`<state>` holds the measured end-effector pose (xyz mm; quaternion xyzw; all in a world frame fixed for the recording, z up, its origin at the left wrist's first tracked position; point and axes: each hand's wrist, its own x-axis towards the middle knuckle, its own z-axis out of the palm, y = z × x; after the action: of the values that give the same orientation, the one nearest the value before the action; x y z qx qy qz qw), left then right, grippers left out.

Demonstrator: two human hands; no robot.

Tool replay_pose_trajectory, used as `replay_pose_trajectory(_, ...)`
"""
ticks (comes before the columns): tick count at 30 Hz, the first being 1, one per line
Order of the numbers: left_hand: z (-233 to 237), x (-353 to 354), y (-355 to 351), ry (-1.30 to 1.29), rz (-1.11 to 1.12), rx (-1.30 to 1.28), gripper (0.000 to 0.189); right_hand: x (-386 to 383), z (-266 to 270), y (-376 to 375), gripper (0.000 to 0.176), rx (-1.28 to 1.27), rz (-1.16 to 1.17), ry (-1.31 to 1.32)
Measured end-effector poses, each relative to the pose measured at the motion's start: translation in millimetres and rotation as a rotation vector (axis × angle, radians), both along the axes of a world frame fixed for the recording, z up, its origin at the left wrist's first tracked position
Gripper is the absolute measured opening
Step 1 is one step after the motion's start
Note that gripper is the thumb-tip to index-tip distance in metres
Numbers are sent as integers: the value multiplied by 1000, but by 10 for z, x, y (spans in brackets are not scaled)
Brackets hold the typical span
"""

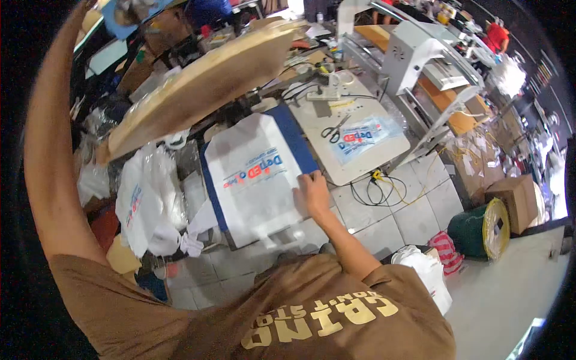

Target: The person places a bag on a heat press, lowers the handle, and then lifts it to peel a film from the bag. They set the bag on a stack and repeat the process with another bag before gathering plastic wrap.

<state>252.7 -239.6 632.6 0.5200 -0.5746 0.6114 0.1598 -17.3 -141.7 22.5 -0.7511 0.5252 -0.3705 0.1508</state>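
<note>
Printed bag (252, 207) just left of the worktop (309, 120), long side running away from the wearer | right hand (313, 195) nearer, at its worktop-side edge, fingers curled, can't tell if pinching | left hand (89, 3) mostly cropped, grip unclear tbh

The white fabric bag (258, 207) lies spread out and almost flat, its face up, with a narrow dark blue band down its left side and a broader one along the upper part of its right. Red and blue lettering (255, 169), with "DepED" the largest part, runs at a slant across the middle, with smaller print around it. It covers most of a flat bed (239, 245), a dark strip of which shows at the near edge, where the white cloth reaches over and a pale strap-like piece sticks out.
</note>
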Motion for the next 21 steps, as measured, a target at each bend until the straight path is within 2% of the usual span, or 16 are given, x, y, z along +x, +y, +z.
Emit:
replay_pose_trajectory(2, 143, -55, -60, 245, 142, 210, 65, -95, -77, 46, 35, -9, 35, -64)
replay_pose_trajectory(4, 229, 55, -246, 324, 26, 231, 72, -227, -128, 32, 35, -24, 69, -125)
replay_pose_trajectory(6, 323, 161, -359, 402, -82, 260, 79, -432, -154, 22, 32, 61, 217, -299)
replay_pose_trajectory(8, 414, 354, -313, 304, -112, 203, 64, -632, -120, -61, 24, 141, 93, -368)
replay_pose_trajectory(9, 554, 614, -341, 308, -249, 317, 56, -747, 44, -113, 22, 181, 36, -415)
replay_pose_trajectory(10, 476, 568, -166, 309, -240, 316, 56, -844, 259, -178, 21, 99, -43, -450)
replay_pose_trajectory(12, 48, 180, 541, 135, -494, 101, 52, -974, 856, -343, 21, -12, -136, -553)
replay_pose_trajectory(14, -485, -151, 1285, 146, -529, 110, 44, -1010, 1533, -405, 21, -30, -116, -740)
replay_pose_trajectory(15, -859, -306, 1671, 180, -523, 166, 40, -958, 1796, -400, 20, -67, -20, -808)
replay_pose_trajectory(16, -1269, -476, 2033, 224, -512, 282, 36, -889, 2060, -386, 19, -110, 79, -878)
replay_pose_trajectory(18, -2076, -818, 2473, 346, -547, 692, 28, -723, 2589, -88, 17, -98, 320, -797)
replay_pose_trajectory(20, -2790, -1102, 2558, 629, -736, 1060, 32, -431, 2700, 110, 18, -141, 619, -712)
replay_pose_trajectory(21, -3105, -1209, 2549, 531, -513, 1173, 34, -266, 2706, 196, 21, -206, 775, -643)
